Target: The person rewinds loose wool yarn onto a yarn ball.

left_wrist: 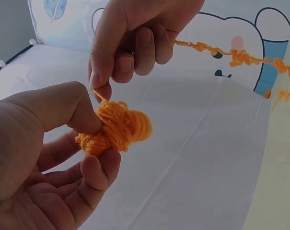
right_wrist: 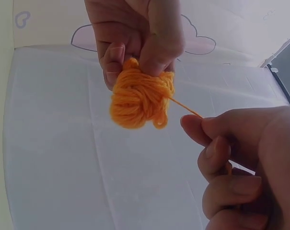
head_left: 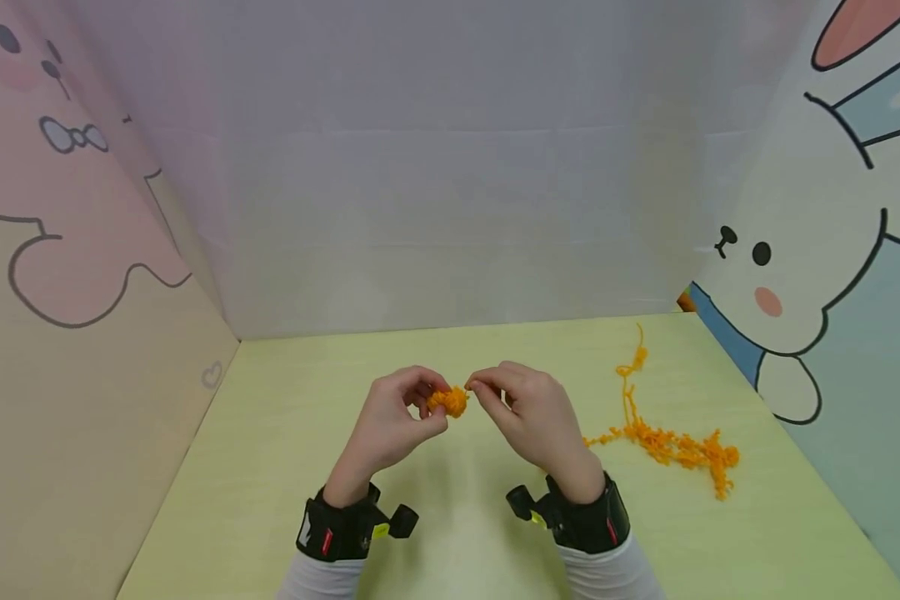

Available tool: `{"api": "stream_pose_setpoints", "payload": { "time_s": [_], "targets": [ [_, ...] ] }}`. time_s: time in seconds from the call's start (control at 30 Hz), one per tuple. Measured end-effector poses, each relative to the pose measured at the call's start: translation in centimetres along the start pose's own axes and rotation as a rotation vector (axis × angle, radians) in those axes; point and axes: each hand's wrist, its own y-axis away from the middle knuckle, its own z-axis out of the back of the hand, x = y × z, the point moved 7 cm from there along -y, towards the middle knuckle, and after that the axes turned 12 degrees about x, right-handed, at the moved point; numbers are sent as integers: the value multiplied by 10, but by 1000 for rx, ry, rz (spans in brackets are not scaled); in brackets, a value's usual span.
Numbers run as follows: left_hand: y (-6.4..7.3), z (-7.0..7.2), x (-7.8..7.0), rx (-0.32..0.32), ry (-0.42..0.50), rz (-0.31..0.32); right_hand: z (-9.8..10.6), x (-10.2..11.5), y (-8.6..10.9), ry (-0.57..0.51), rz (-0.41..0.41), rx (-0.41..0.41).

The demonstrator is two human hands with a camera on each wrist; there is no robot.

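Observation:
A small wound ball of orange yarn (head_left: pixel 450 402) is pinched between the thumb and fingers of my left hand (head_left: pixel 402 417), above the table. In the left wrist view the ball (left_wrist: pixel 121 125) shows crossed wraps and a rounded end. My right hand (head_left: pixel 532 412), just right of the ball, pinches a yarn strand (right_wrist: pixel 185 107) between thumb and forefinger. That strand runs short and taut from the ball to the fingertips. The right hand's other fingers are curled, and the yarn (left_wrist: pixel 197 46) trails on from behind them toward the loose heap.
A tangled heap of loose orange yarn (head_left: pixel 675 446) lies on the pale yellow table (head_left: pixel 285 483) to the right, one length stretching toward the back edge. White sheeting (head_left: pixel 450 183) stands behind the table, with cartoon-printed panels (head_left: pixel 795 275) at both sides.

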Motion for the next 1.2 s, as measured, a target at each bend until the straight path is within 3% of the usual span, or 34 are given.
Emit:
{"api": "stream_pose_setpoints", "payload": {
  "time_s": [0.17, 0.4, 0.57, 0.7, 0.8, 0.9, 1.07, 1.2],
  "targets": [
    [-1, -5, 1, 60, 8, -21, 0, 0, 0, 0, 6, -4],
    [-2, -16, 27, 147, 96, -50, -4, -2, 0, -12, 4, 13],
    [0, -15, 31, 180, 159, -97, -11, -3, 0, -45, -17, 72],
    [2, -12, 30, 173, 270, -114, -19, -4, -1, -65, -51, 160],
    [2, -10, 33, 138, 391, -83, -25, -2, -3, -58, -71, 211],
    [2, -6, 37, 60, 480, -42, -29, 1, -3, -34, -80, 228],
    [3, 2, 47, -93, 540, 1, -36, 7, -4, -18, -83, 283],
    [3, 6, 52, -169, 555, 29, -42, 12, -3, -18, -57, 360]
  ]
}}
